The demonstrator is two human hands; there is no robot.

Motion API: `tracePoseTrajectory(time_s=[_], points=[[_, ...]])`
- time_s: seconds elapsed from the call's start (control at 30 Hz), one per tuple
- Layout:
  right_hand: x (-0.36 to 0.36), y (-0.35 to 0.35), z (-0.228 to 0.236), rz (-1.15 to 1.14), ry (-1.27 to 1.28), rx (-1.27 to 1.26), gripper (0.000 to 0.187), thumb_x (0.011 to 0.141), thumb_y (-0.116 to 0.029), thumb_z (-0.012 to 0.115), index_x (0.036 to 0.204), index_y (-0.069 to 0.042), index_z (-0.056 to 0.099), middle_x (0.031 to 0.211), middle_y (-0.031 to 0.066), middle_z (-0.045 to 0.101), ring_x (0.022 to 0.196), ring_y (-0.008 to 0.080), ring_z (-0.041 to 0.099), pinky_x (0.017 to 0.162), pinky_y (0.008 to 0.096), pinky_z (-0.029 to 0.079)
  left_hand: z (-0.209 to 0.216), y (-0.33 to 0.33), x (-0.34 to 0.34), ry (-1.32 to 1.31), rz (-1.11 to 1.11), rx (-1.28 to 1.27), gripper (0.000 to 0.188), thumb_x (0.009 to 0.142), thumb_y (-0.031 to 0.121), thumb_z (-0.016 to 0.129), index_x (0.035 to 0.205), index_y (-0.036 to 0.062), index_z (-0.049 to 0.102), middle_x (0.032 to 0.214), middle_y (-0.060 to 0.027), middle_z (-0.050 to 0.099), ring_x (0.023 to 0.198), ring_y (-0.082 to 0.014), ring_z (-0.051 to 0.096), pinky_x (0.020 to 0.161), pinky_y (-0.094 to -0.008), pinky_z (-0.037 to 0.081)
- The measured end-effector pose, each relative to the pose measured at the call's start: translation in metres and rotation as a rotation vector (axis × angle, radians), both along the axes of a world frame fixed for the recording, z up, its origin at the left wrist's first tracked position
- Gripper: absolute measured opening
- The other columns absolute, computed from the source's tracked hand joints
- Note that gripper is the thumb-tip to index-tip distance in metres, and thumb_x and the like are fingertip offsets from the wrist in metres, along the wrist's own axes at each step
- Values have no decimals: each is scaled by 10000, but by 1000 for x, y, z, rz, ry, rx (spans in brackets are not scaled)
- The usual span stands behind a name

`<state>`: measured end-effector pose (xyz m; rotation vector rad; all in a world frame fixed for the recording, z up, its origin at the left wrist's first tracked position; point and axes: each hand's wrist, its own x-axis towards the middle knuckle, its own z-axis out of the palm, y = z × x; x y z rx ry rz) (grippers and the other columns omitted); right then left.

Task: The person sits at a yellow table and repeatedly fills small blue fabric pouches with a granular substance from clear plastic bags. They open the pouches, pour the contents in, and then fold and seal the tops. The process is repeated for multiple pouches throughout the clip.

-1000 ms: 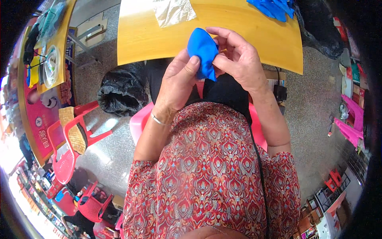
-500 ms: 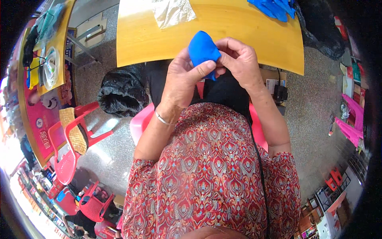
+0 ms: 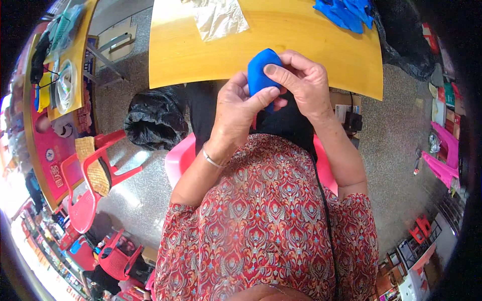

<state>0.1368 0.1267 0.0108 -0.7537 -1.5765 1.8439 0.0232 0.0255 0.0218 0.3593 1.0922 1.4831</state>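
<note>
A small folded piece of bright blue cloth (image 3: 257, 75) is held up between my two hands, over the near edge of the yellow table (image 3: 321, 60). My left hand (image 3: 233, 108) pinches its lower part, thumb on the near face and fingers behind. On its upper right, my right hand (image 3: 307, 90) presses with the thumb on the front, and its other fingers curl at the back. Both hands are closed on the cloth. Part of its lower end is hidden by the fingers. More blue pieces (image 3: 346, 14) lie heaped at the table's far right corner.
A clear plastic bag (image 3: 221, 21) lies flat at the table's far side. Left of my knees an open black plastic bag (image 3: 155, 118) stands on the floor. Another black bag (image 3: 406, 47) hangs past the table's right edge. A red chair (image 3: 83, 200) is farther left.
The cloth has shifted slightly right and nearer to me. My right thumb has moved from its lower right edge up onto its front face.
</note>
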Motion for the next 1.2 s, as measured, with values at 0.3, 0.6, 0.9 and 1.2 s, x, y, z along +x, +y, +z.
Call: tracePoseTrajectory(time_s=[0.3,0.6,0.9,1.2], points=[[-11,-3,-2,5,-31,-65,186,853,-171,667,919,2,653,811,10,630,739,64,561,674,216,467,-6,-3,4,83,18,-41,352,808,-10,674,1090,-69,472,959,-153,635,789,-198,661,729,-269,548],[-15,5,-10,-151,35,-183,248,856,-269,660,833,-22,670,702,-9,614,639,51,546,580,204,436,-8,-9,1,71,-22,-70,347,851,74,646,1121,-72,484,1010,-201,642,835,-236,669,772,-327,543],[-5,-3,-8,19,105,-340,213,867,-226,661,923,-20,660,816,5,638,667,60,556,619,212,456,-5,-9,2,7,107,-1,252,871,26,602,1084,-66,503,965,-197,639,768,-218,665,708,-299,556],[-2,16,-11,-3,-93,-196,295,874,-314,643,913,-23,671,824,20,654,726,63,579,665,209,465,-20,-7,-14,192,-76,-19,283,914,130,574,1119,-44,486,987,-161,626,828,-208,646,753,-312,534]])
